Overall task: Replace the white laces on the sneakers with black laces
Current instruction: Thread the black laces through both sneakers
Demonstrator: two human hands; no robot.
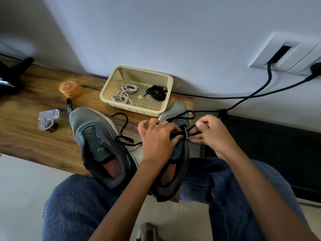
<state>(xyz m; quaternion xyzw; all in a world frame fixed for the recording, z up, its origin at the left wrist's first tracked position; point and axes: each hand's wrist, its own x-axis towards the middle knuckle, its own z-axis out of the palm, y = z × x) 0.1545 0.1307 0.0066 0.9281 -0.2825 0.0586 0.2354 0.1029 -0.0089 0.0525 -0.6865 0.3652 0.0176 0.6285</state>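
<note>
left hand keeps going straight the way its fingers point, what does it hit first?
Likely the right hand. The left hand lies over the right-side sneaker, fingers aimed rightward across the black lace toward the right hand's fingertips just past the eyelets. Depth is unclear; it might pass under them.

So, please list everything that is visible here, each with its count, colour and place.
sneakers: 2, grey-green, front of table, neither laced
black lace: 1, black, being threaded into right sneaker
basket: 1, beige, back of table
white laces: coiled, in basket, left part
spare black lace: 1, in basket, right part
jar: 1, orange, left of basket
marker: 1, black, beside jar
tape roll: 1, table left
table: 1, brown wood
cables: black, from wall outlet
hands: left hand on right sneaker; right hand pinching lace
</note>
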